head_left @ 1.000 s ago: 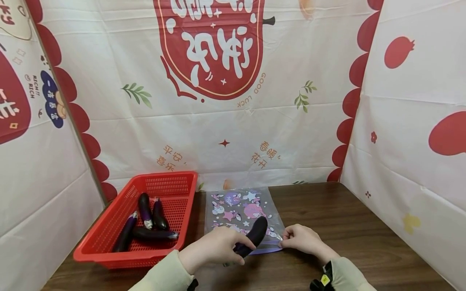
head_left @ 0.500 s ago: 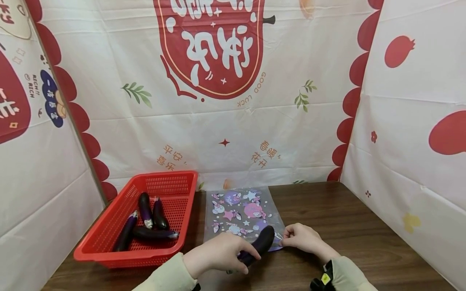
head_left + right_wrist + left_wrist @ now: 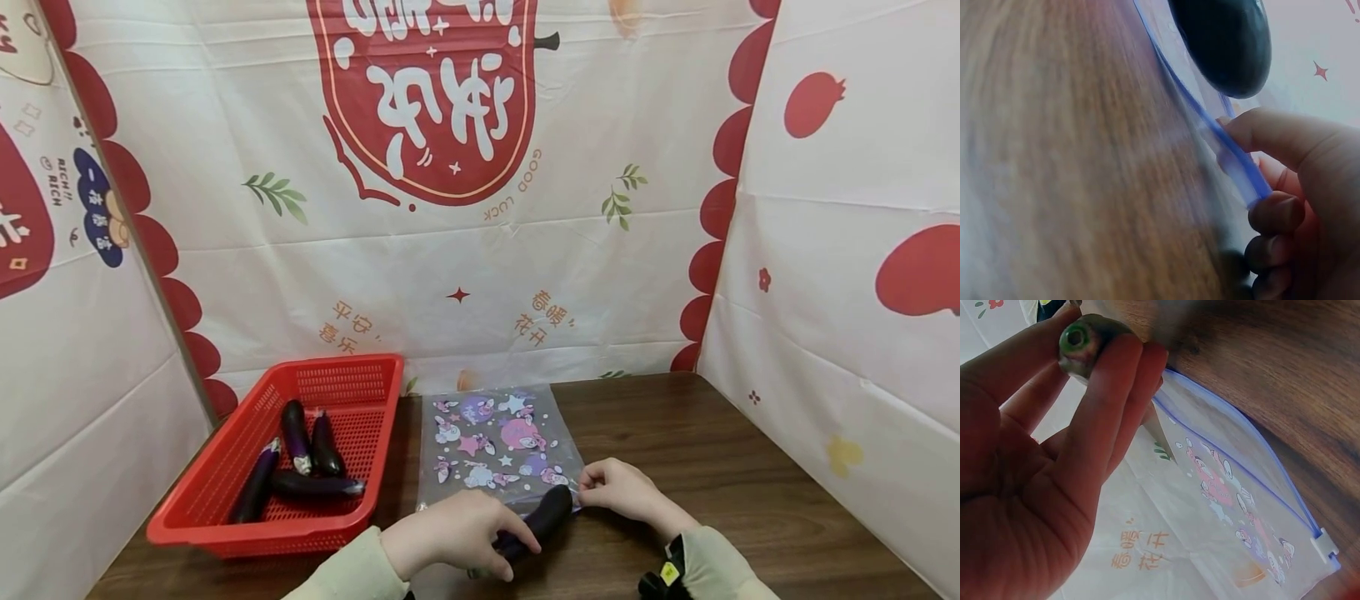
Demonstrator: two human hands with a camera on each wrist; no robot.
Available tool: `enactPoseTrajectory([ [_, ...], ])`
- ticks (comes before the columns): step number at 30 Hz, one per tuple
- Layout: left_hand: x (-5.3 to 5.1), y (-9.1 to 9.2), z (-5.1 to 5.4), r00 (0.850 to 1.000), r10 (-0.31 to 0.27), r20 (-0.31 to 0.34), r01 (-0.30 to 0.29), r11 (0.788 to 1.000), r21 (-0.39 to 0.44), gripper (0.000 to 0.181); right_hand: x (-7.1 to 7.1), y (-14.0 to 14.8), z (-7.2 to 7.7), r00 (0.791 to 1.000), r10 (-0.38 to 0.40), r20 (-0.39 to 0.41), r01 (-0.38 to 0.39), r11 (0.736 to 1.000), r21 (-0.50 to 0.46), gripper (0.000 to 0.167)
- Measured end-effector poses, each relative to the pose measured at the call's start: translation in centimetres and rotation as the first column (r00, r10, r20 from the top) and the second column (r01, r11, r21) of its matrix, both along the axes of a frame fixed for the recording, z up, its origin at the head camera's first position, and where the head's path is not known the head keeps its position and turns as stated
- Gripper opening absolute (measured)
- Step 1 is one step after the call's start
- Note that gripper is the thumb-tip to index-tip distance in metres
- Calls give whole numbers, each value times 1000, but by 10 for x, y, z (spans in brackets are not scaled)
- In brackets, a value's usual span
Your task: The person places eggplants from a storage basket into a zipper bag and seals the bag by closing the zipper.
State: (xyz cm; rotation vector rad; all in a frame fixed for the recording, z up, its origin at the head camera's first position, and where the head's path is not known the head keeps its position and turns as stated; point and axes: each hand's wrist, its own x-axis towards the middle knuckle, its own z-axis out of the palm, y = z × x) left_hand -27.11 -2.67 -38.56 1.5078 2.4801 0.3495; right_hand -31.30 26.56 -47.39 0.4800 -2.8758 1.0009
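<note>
Your left hand (image 3: 468,533) has its grip clamped round the stem half of a dark eggplant (image 3: 551,515), held low over the table (image 3: 697,450). Your right hand (image 3: 618,492) pinches the right mouth corner of a printed plastic bag (image 3: 491,442), which lies flat with its far end near the table's back edge and its mouth toward you. In the left wrist view the blue-violet lips bow apart, with the slider (image 3: 1324,545) at one end of them.

The step in hand looks like feeding the eggplant into the bag. Its rounded end sits just beside your right hand; whether it has passed between the lips you cannot tell. Check that first: it should slip under the upper film, not ride over it. Steering the tip toward the middle of the mouth, away from the pinched corner, would probably give it more room. Keep the right pinch firm, since loose film is likely to slide toward the back edge under the push. Hold the eggplant nearly level, push lengthwise, and free the stem end only once it is well inside.

Four other eggplants (image 3: 297,442) lie in the red basket (image 3: 255,533) by the table's left edge.
</note>
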Motion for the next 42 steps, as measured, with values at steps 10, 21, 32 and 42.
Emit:
enactPoseTrajectory([
  [10, -1, 1, -4, 1000, 1, 25, -1, 1000, -2, 36, -4, 2, -1, 998, 63, 17, -62, 996, -69, 15],
  [21, 4, 2, -14, 999, 21, 27, -21, 1000, 5, 37, 5, 1, -13, 990, 138, 27, -134, 984, -121, 10],
  [32, 0, 4, -17, 998, 56, 16, -57, 998, 28, 36, 2, 4, -9, 986, 167, -10, -166, 970, -180, 11],
  [42, -5, 8, -16, 994, 109, 28, -110, 993, 48, 35, -5, 4, -5, 978, 199, -57, -207, 947, -246, 11],
])
